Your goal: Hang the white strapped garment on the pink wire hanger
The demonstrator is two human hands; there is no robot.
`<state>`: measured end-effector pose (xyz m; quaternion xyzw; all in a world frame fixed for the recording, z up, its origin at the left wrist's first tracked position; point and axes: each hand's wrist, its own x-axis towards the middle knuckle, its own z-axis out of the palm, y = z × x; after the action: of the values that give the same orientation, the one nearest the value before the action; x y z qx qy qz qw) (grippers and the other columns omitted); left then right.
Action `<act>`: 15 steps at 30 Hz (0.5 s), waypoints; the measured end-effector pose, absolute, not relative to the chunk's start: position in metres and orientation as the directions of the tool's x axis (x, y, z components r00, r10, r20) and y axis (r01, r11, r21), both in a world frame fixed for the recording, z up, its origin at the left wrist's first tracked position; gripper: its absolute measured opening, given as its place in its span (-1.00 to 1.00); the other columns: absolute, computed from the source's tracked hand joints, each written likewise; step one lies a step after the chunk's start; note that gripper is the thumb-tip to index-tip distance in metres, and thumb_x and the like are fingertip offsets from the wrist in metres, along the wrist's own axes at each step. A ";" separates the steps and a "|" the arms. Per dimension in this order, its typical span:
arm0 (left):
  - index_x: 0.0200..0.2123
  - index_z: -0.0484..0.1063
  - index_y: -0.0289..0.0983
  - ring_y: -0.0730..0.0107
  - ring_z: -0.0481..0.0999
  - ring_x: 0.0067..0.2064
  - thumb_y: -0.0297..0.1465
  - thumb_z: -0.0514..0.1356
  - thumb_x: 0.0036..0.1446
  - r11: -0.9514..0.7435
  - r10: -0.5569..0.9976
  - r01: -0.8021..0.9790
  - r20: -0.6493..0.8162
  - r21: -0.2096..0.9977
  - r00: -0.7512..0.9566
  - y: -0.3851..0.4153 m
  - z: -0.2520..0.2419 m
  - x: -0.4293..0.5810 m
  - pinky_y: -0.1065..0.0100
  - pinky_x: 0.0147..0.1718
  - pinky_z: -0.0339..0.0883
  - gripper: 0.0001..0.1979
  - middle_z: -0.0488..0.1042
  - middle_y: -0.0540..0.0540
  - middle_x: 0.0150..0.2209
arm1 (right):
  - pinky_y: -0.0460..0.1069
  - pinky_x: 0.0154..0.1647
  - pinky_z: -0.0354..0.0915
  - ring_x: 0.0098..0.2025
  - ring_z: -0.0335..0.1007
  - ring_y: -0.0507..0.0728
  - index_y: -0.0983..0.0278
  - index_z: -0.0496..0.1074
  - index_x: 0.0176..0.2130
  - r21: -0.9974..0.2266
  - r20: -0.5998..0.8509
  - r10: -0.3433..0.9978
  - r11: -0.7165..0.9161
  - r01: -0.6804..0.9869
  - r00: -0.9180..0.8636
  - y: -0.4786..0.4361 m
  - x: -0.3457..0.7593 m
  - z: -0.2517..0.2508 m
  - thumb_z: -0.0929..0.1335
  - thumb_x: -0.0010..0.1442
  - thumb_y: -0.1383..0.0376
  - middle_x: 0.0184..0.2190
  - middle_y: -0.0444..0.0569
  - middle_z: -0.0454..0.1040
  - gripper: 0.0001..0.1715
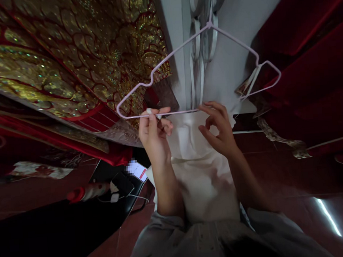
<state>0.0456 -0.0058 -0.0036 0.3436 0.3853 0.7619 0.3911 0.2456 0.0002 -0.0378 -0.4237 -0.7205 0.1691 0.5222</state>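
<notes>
A pale pink clothes hanger (179, 46) hangs in front of me, its hook running up to the top of the view. My left hand (155, 129) is closed at the left part of its bottom bar, thumb and forefinger pinched there; a small white strip shows between the fingers. Near the bar's middle, my right hand (219, 126) has its thumb and forefinger apart, fingertips close to the bar; whether they touch it I cannot tell. A white strap (252, 81) loops over the hanger's right shoulder notch. Below the hands spreads white cloth (187, 139), partly hidden by my arms.
Red and gold sequined garments (108, 42) hang at the left, dark red cloth (318, 73) at the right. A metal scrollwork frame (197, 63) stands behind the hanger. Lower left, a black surface (103, 173) bears a lit phone (138, 171), a cable and a red-capped bottle (83, 193).
</notes>
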 end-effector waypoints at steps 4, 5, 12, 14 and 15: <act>-0.19 0.46 -0.15 0.48 0.41 -0.48 -0.03 0.49 0.29 -0.459 0.821 -0.290 0.276 0.839 -0.500 -0.004 -0.005 0.048 0.39 -0.50 0.26 -0.61 0.72 -0.06 -0.22 | 0.11 -0.24 0.52 -0.21 0.46 0.11 -0.07 0.43 0.36 -0.703 0.695 0.685 0.585 0.405 0.217 0.011 0.285 -0.042 0.44 0.41 0.00 0.38 0.12 0.40 -0.41; -0.19 0.46 -0.15 0.49 0.38 -0.49 -0.04 0.49 0.29 -0.471 0.817 -0.291 0.288 0.833 -0.499 -0.003 -0.006 0.047 0.40 -0.51 0.24 -0.62 0.71 -0.05 -0.23 | 0.08 -0.27 0.49 -0.26 0.42 0.08 -0.07 0.42 0.36 -0.723 0.684 0.669 0.573 0.385 0.290 0.015 0.294 -0.041 0.45 0.40 0.01 0.37 0.11 0.41 -0.39; -0.17 0.46 -0.16 0.53 0.30 -0.52 -0.04 0.51 0.29 -0.496 0.816 -0.325 0.305 0.805 -0.491 0.000 -0.013 0.049 0.44 -0.53 0.20 -0.59 0.70 -0.05 -0.25 | -0.06 -0.48 0.17 -0.46 0.19 -0.04 0.00 0.56 0.13 -0.803 0.593 0.761 0.536 0.261 0.264 0.032 0.308 -0.026 0.54 0.32 0.03 -0.05 -0.09 0.54 -0.58; -0.16 0.46 -0.16 0.52 0.29 -0.53 -0.04 0.49 0.31 -0.502 0.806 -0.298 0.313 0.812 -0.503 -0.001 -0.014 0.049 0.43 -0.53 0.21 -0.61 0.70 -0.05 -0.25 | -0.05 -0.49 0.17 -0.47 0.19 -0.03 -0.04 0.53 0.18 -0.812 0.582 0.776 0.537 0.229 0.245 0.034 0.309 -0.022 0.56 0.31 0.03 -0.03 -0.08 0.57 -0.51; -0.15 0.45 -0.15 0.51 0.29 -0.53 -0.04 0.48 0.32 -0.502 0.803 -0.287 0.315 0.816 -0.506 -0.001 -0.015 0.048 0.42 -0.53 0.21 -0.62 0.70 -0.05 -0.24 | -0.05 -0.49 0.18 -0.46 0.21 -0.03 -0.04 0.53 0.18 -0.822 0.568 0.789 0.526 0.221 0.235 0.034 0.310 -0.019 0.57 0.30 0.04 -0.04 -0.08 0.58 -0.50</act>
<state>0.0482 -0.0008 -0.0146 0.3575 0.3605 0.7893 0.3453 0.3101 0.0338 -0.0191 -0.4359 -0.5792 0.2172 0.6537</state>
